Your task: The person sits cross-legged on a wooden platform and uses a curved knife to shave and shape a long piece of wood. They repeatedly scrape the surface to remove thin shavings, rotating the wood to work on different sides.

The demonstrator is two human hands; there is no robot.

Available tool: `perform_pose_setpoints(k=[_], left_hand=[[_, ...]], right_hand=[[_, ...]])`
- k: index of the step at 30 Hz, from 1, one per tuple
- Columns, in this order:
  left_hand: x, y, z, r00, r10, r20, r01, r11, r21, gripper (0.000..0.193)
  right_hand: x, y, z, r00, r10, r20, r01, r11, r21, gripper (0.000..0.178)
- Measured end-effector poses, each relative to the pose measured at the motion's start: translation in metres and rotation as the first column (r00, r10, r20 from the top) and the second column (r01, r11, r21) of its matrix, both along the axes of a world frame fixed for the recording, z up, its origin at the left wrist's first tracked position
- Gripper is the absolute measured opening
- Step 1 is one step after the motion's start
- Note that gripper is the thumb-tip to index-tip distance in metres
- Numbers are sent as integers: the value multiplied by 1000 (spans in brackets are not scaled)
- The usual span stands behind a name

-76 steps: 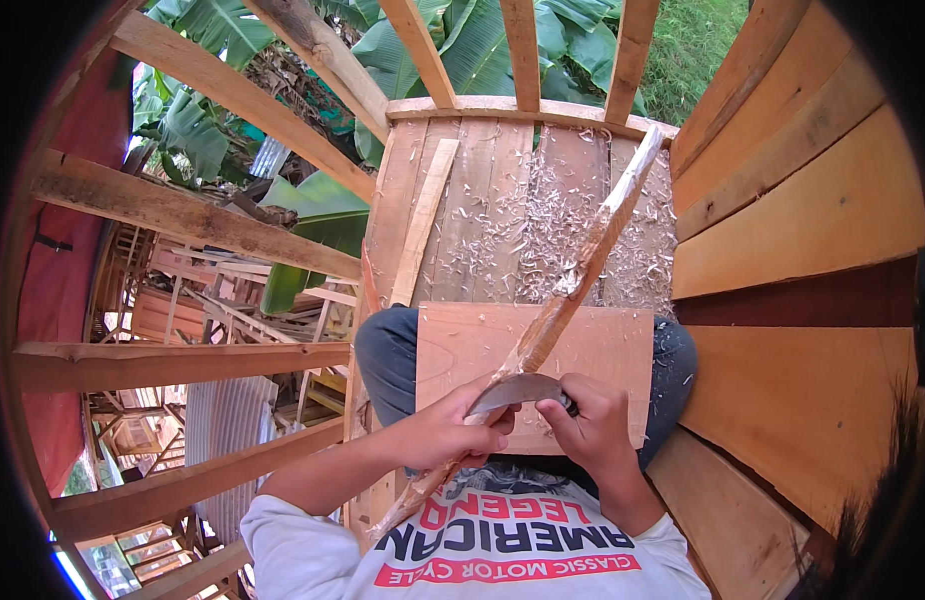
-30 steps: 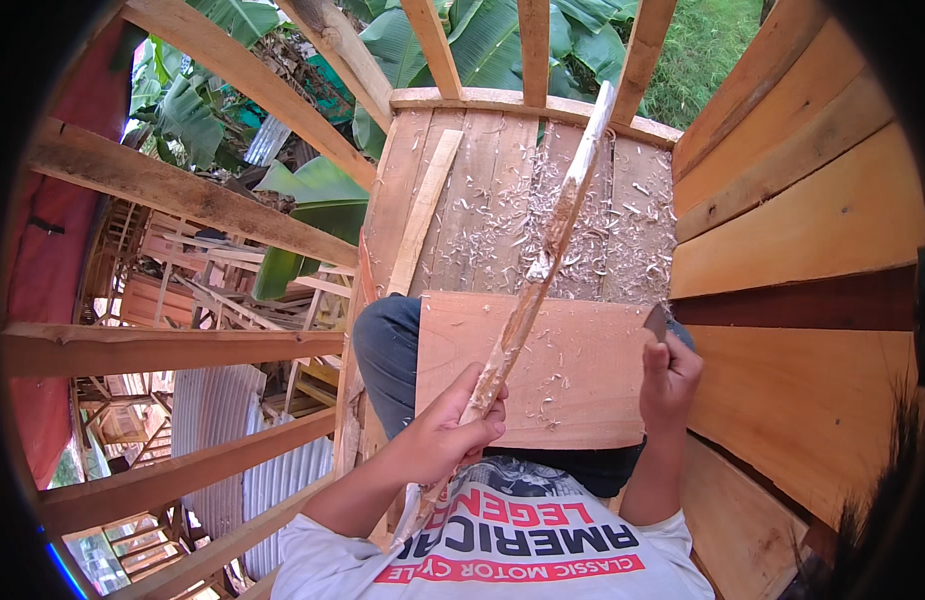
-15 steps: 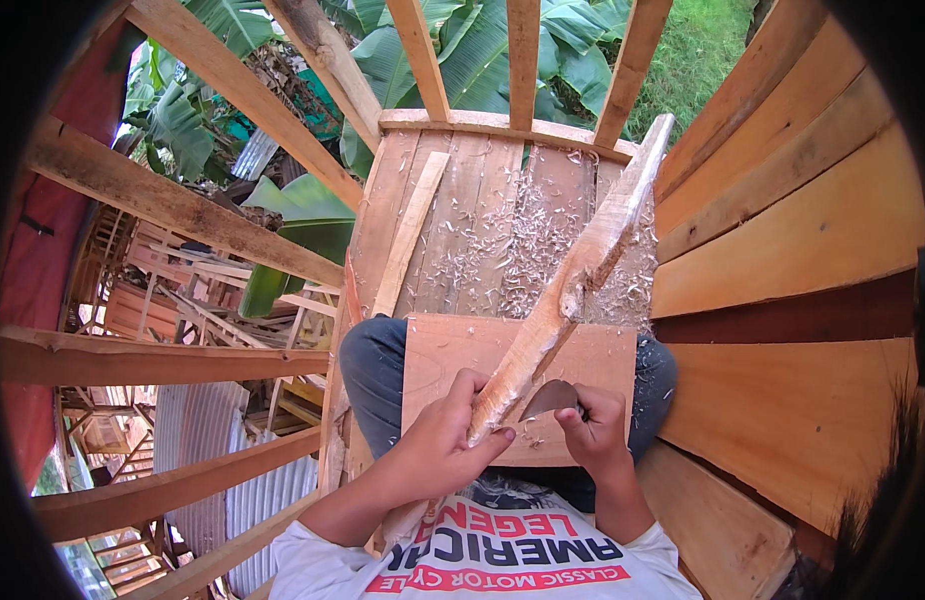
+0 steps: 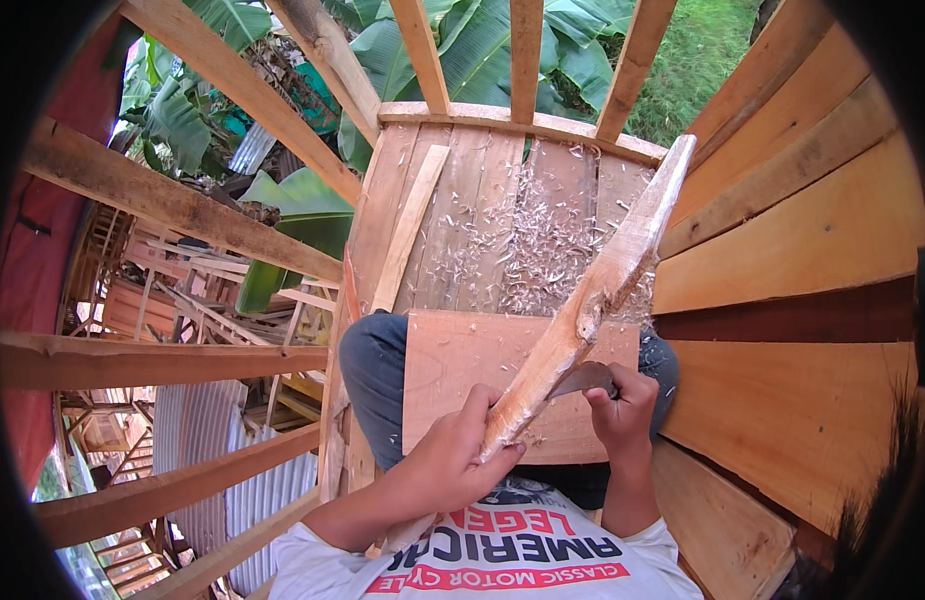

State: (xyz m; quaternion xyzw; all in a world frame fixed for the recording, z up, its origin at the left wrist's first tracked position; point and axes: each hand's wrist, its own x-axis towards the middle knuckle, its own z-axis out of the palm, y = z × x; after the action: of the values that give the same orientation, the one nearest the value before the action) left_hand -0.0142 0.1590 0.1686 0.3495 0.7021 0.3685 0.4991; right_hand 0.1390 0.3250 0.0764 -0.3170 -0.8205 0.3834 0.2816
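Note:
A long, roughly carved piece of wood slants from my lap up to the far right, with a knot near its middle and a tapered far end. My left hand is wrapped round its near end. In my right hand is a knife with a dark handle; its broad blade lies against the right side of the carved wood or just under it, and I cannot tell which. Beneath both, a flat square board rests across my legs.
Curled shavings litter the plank floor. A loose wooden strip lies at the left. Slatted railings stand in front and on the left; wide plank boards wall the right side. Banana leaves grow beyond.
The carved wood has shifted right and slightly nearer with my left hand. My right hand and the knife have moved up and to the right along it.

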Motion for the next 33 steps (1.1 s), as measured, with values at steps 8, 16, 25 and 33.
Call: perform_pose_setpoints(k=[8, 16, 25, 33], left_hand=[[-3, 5, -13, 990, -36, 136, 25, 996, 83, 35], [-1, 4, -8, 989, 30, 147, -38, 998, 52, 33], [2, 6, -4, 999, -11, 53, 9, 1000, 28, 33], [7, 1, -12, 999, -21, 26, 20, 999, 32, 38]], right_hand=[[-4, -22, 0, 981, 164, -106, -180, 968, -172, 65], [-2, -15, 0, 973, 230, -28, -231, 971, -54, 64], [-1, -13, -2, 993, 112, 44, -112, 994, 15, 69], [5, 3, -8, 998, -41, 53, 38, 998, 40, 73]])
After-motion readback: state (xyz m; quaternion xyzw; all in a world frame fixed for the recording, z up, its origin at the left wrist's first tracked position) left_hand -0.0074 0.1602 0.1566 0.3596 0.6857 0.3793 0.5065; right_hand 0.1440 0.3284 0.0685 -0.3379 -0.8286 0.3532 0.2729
